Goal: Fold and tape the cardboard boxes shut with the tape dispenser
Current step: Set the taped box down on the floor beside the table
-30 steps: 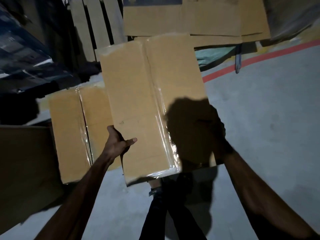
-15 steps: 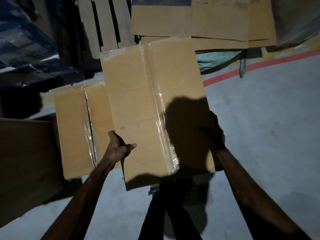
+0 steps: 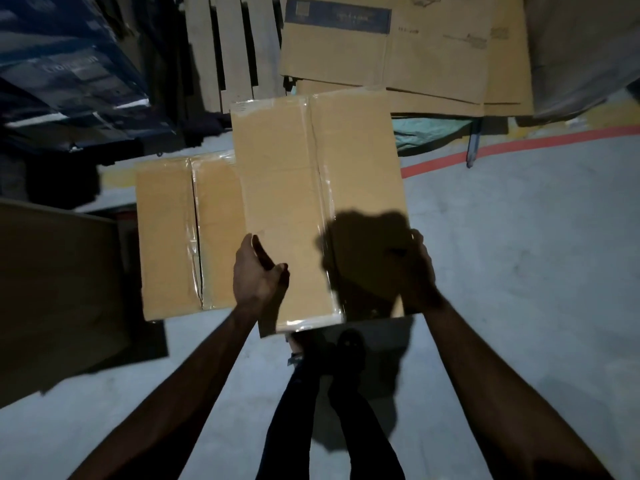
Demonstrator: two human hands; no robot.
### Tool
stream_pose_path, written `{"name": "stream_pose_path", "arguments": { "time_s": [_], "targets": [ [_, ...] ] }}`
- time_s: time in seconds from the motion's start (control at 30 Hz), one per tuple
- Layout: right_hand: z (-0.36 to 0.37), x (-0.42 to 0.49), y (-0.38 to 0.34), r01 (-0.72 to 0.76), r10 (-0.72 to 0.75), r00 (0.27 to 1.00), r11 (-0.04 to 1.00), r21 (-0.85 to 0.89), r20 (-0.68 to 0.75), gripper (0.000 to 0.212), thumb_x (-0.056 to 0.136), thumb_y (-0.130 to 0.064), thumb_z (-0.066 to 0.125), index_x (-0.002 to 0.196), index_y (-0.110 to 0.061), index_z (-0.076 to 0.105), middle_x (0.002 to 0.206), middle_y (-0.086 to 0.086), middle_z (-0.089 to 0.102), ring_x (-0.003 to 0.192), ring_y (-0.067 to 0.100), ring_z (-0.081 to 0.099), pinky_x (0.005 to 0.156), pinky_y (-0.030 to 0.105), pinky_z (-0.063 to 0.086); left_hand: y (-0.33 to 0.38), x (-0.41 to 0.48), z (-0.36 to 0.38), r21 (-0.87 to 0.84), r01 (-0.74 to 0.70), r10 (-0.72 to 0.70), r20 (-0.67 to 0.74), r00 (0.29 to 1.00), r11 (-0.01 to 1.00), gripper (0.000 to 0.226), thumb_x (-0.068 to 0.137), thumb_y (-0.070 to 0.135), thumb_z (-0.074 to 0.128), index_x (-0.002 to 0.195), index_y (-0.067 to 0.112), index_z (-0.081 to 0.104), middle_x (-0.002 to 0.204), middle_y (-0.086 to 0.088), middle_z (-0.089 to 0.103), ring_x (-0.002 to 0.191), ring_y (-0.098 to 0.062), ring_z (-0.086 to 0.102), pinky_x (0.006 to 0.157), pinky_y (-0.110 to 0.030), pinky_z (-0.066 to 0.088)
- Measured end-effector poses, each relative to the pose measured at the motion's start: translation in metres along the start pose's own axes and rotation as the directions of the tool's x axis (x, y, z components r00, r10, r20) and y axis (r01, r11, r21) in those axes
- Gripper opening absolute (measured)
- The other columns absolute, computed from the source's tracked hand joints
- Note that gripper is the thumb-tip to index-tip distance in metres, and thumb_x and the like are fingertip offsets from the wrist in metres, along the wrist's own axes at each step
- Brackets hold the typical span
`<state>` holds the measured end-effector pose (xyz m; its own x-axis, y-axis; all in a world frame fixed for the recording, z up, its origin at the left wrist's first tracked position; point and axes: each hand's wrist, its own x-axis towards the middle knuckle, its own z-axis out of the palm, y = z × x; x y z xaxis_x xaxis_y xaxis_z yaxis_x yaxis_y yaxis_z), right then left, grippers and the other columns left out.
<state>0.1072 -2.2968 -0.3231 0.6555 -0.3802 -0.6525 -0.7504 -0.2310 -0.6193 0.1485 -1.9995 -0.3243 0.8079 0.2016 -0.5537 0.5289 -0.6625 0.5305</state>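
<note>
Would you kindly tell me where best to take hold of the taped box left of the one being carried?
Grip the lower box by its two long side walls, coming from its near short end. Its taped seam runs lengthwise and shows a dark gap, so avoid pressing the top middle. The held box covers its right side in view, so probably clear that first.

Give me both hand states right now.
Left hand: grips the left edge of the box, thumb on top.
Right hand: holds the same box by its right edge, fingers mostly in shadow.
</note>
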Motion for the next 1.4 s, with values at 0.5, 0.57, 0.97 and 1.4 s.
{"name": "stream_pose_path", "arguments": {
  "time_s": [0.5, 0.57, 0.97, 1.4],
  "targets": [
    [-0.033, -0.258, -0.078, 0.355, -0.303, 0.926, 0.902, -0.246, 0.225, 0.069, 0.088, -0.038, 0.081, 0.142, -0.004, 0.053, 0.135, 0.017, 0.064, 0.117, 0.035, 0.065, 0.099, 0.043, 0.052, 0.049, -0.285, -0.067, -0.268, -0.053, 0.064, 0.030, 0.998, 0.962, 0.040, 0.089, 0.030, 0.081, 0.126, 0.024, 0.065, 0.112, -0.005, 0.073, 0.097, -0.020, 0.071, 0.087, -0.040, 0.060],
    [-0.035, -0.282, -0.073, 0.390, -0.327, 0.910, 0.884, -0.258, 0.255, 0.067, 0.088, -0.035, 0.081, 0.140, -0.002, 0.054, 0.136, 0.019, 0.063, 0.125, 0.034, 0.061, 0.101, 0.036, 0.047, 0.036, -0.316, -0.072, -0.310, -0.037, 0.042, 0.009, 0.999, 0.950, 0.029, 0.088, 0.034, 0.081, 0.115, 0.032, 0.068, 0.106, 0.002, 0.075, 0.095, -0.015, 0.072, 0.087, -0.038, 0.060],
    [0.090, -0.398, -0.108, 0.462, -0.226, 0.782, 0.835, -0.298, 0.580, 0.055, 0.074, -0.058, 0.081, 0.120, -0.036, 0.063, 0.117, -0.010, 0.066, 0.112, 0.017, 0.067, 0.100, 0.044, 0.054, -0.073, -0.372, -0.219, -0.594, -0.029, -0.037, -0.098, 0.994, 0.804, 0.018, 0.091, 0.023, 0.076, 0.109, 0.028, 0.073, 0.091, 0.012, 0.077, 0.077, 0.008, 0.066, 0.069, -0.007, 0.045],
    [0.418, -0.630, -0.147, 0.819, -0.275, 0.430, 0.519, -0.244, 0.860, 0.047, 0.090, -0.050, 0.075, 0.129, -0.027, 0.065, 0.116, -0.009, 0.069, 0.099, 0.010, 0.067, 0.089, 0.029, 0.053, -0.369, -0.433, -0.416, -0.789, -0.092, -0.367, -0.382, 0.848, 0.608, 0.011, 0.088, 0.026, 0.079, 0.099, 0.024, 0.076, 0.082, 0.011, 0.077, 0.083, -0.007, 0.073, 0.086, -0.028, 0.056]
  ]
}}
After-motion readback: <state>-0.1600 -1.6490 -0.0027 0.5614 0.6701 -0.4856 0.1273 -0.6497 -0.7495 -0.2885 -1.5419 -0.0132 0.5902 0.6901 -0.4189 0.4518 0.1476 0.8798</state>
